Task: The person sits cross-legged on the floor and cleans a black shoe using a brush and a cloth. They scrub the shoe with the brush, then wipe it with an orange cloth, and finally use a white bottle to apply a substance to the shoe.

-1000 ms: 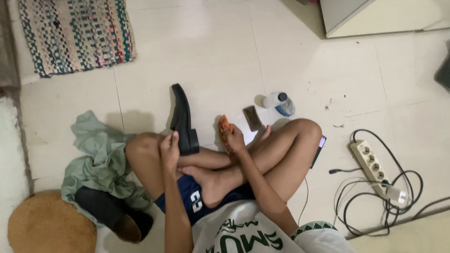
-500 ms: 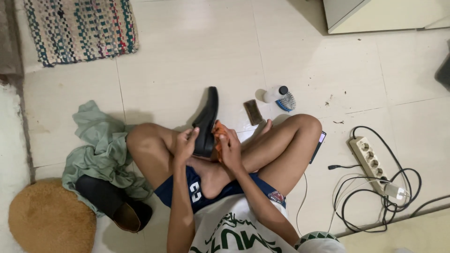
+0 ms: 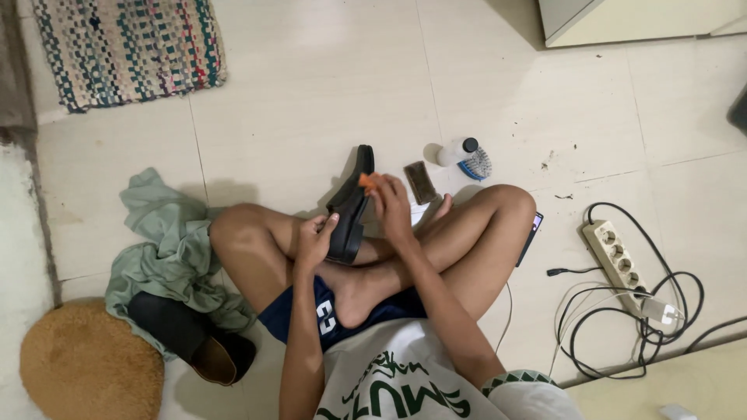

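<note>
I sit cross-legged on a tiled floor. My left hand [image 3: 315, 237] grips the heel end of a black shoe [image 3: 350, 204] held over my crossed legs, toe pointing away. My right hand [image 3: 391, 208] presses a small orange cloth [image 3: 366, 181] against the shoe's upper side. A second black shoe [image 3: 191, 338] lies on the floor by my left knee, partly on a green garment [image 3: 167, 249].
A small brown brush [image 3: 421, 183], a white bottle with a dark cap [image 3: 455, 152] and a blue-white brush [image 3: 476, 165] lie just beyond my feet. A phone [image 3: 531, 236] sits by my right knee. A power strip [image 3: 618, 260] with cables is right; rug [image 3: 124, 47] far left; round mat [image 3: 82, 365] near left.
The shoe has swung from upright by my left knee to tilted toward the middle. My right hand with the orange cloth has come onto the shoe.
</note>
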